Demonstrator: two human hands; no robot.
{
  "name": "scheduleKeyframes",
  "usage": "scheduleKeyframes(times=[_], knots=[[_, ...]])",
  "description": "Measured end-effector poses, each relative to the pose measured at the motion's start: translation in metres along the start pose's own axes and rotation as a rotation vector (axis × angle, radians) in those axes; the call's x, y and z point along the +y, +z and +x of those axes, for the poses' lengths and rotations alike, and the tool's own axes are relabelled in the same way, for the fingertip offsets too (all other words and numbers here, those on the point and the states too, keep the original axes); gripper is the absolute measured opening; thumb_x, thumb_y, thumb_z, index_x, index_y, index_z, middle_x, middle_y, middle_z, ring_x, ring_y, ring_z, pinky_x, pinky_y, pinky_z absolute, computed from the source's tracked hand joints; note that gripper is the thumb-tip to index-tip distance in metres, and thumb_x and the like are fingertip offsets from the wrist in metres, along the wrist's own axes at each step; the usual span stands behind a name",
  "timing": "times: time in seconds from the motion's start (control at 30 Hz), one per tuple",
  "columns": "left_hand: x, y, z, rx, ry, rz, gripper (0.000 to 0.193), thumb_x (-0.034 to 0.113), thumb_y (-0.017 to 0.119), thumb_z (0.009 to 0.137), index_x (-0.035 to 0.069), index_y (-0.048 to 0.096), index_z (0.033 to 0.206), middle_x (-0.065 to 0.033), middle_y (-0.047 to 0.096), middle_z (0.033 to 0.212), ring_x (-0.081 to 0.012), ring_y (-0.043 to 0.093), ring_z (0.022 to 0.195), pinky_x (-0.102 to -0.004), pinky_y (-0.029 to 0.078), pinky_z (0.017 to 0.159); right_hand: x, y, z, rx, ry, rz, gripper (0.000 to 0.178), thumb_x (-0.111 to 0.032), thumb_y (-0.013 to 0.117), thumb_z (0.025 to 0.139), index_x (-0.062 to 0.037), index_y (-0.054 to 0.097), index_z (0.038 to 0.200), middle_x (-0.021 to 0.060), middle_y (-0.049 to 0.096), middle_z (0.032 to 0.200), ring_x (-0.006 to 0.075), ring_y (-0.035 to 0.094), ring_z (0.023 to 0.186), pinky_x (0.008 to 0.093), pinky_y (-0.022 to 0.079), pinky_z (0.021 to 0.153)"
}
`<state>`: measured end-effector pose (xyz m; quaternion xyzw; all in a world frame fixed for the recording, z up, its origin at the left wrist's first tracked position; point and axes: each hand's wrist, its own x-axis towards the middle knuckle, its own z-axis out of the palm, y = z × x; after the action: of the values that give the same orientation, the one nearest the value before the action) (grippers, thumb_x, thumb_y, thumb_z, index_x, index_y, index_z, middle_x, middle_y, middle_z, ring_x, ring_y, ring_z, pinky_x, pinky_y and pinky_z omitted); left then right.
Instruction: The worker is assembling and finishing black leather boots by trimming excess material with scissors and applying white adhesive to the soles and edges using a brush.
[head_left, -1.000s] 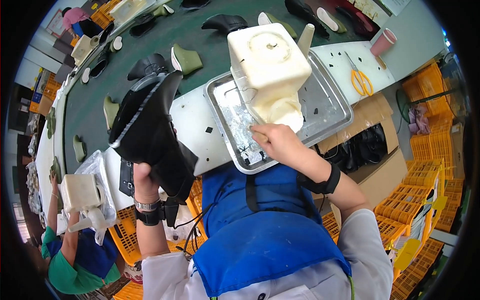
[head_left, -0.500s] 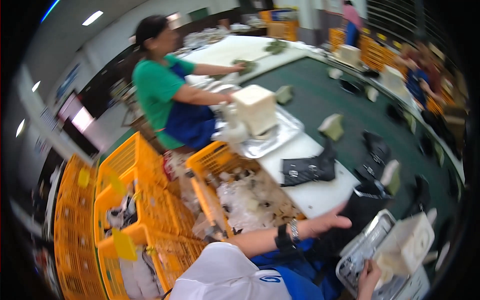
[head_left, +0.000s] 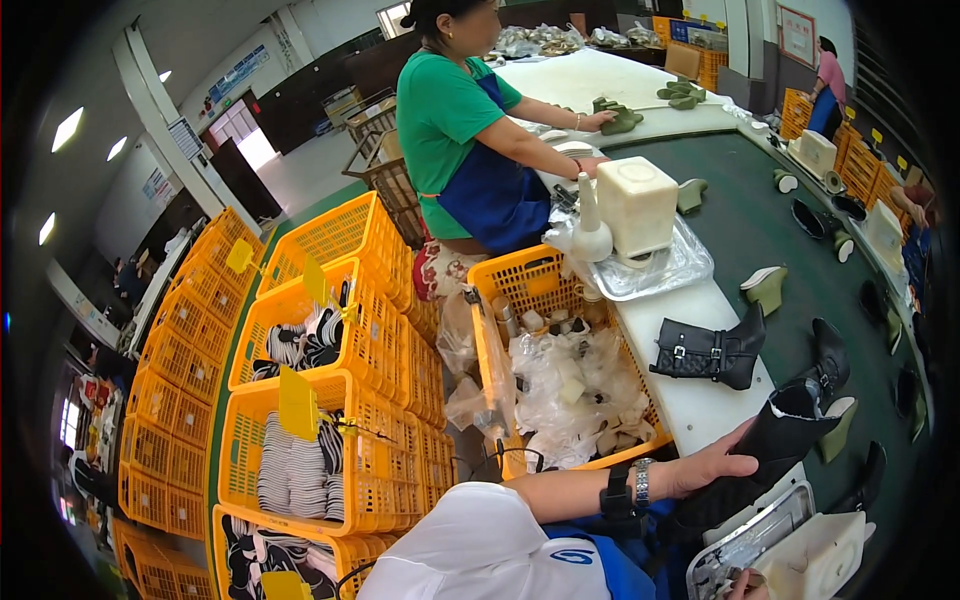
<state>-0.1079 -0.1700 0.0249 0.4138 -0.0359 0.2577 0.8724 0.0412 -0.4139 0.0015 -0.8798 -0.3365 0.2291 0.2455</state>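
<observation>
My left hand [head_left: 708, 468] is wrapped around the shaft of a black boot [head_left: 775, 440], its thumb across the near side. The boot lies tilted, its open top at the upper right; its lower part is dark and partly hidden. My right hand [head_left: 748, 586] shows only in part at the lower edge, fingers curled beside a metal tray [head_left: 706, 568] and a whitish square container [head_left: 822, 556]. Whatever it pinches is too small to make out. Another black boot [head_left: 708, 352] with buckled straps lies on its side on the white table edge [head_left: 697, 412].
Left of me stand stacked yellow crates [head_left: 385, 460] with insoles. A yellow crate [head_left: 655, 445] of plastic bags and scraps is close by my left arm. Boots and green shoe pieces [head_left: 764, 290] lie on the green belt [head_left: 735, 230]. A co-worker [head_left: 465, 130] handles green pieces beyond.
The view has swung, so the scene sits further right and more crates show at left. My left hand stays on the boot; my right hand appears lower, nearer the picture's edge.
</observation>
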Motion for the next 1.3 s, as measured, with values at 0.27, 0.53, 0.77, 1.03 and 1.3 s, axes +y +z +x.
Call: scheduleKeyframes(times=[0.27, 0.53, 0.77, 1.03, 1.3], knots=[[-0.015, -0.003, 0.004, -0.016, -0.044, 0.177, 0.105, 0.043, 0.068, 0.068, 0.002, 0.003, 0.14, -0.0107, 0.017, 0.143, -0.0184, 0.02, 0.129, -0.0322, 0.015, 0.107, 0.008, 0.005, -0.003, 0.175, -0.066, -0.055, 0.032, -0.028, 0.053, 0.086, 0.0005, 0.066, 0.093, 0.0136, 0.066, 0.083, 0.0226, 0.064, 0.077, 0.0306, 0.048, 0.069], [-0.011, 0.015, 0.02, -0.223, -0.131, 0.339, 0.101, 0.024, 0.072, 0.066, 0.003, 0.007, 0.14, -0.0113, 0.022, 0.141, -0.0175, 0.022, 0.129, -0.03, 0.017, 0.106, -0.017, -0.005, -0.026, 0.508, -0.259, 0.127, 0.018, -0.012, 0.059, 0.083, 0.0039, 0.066, 0.089, 0.0136, 0.066, 0.078, 0.0203, 0.063, 0.07, 0.0292, 0.049, 0.066], [-0.01, 0.032, 0.064, -0.419, -0.474, 0.567, 0.097, 0.019, 0.071, 0.066, 0.003, 0.011, 0.14, -0.0141, 0.023, 0.141, -0.0185, 0.028, 0.125, -0.0327, 0.023, 0.104, 0.055, 0.002, -0.079, 0.84, 0.155, 0.847, 0.014, -0.007, 0.057, 0.082, 0.0035, 0.061, 0.091, 0.0058, 0.057, 0.063, 0.0123, 0.053, 0.051, 0.0239, 0.041, 0.047], [-0.237, 0.227, 0.099, -1.761, -0.889, 0.15, 0.083, 0.04, 0.066, 0.071, 0.003, 0.027, 0.134, -0.0145, 0.046, 0.123, -0.0203, 0.051, 0.102, -0.0344, 0.042, 0.086, 0.035, -0.016, -0.111, 0.914, 0.098, 0.984, 0.02, -0.018, 0.055, 0.087, -0.0032, 0.064, 0.096, 0.0011, 0.061, 0.079, 0.0067, 0.056, 0.064, 0.0212, 0.046, 0.052], [-0.265, 0.273, 0.027, -2.048, -0.966, -0.242, 0.082, 0.044, 0.063, 0.072, 0.003, 0.028, 0.134, -0.0144, 0.048, 0.121, -0.0209, 0.052, 0.1, -0.0341, 0.042, 0.085, 0.023, 0.002, -0.128, 1.282, 0.069, 0.986, 0.02, -0.02, 0.059, 0.083, -0.0013, 0.059, 0.087, 0.0017, 0.059, 0.071, 0.0061, 0.054, 0.057, 0.0197, 0.045, 0.047]])
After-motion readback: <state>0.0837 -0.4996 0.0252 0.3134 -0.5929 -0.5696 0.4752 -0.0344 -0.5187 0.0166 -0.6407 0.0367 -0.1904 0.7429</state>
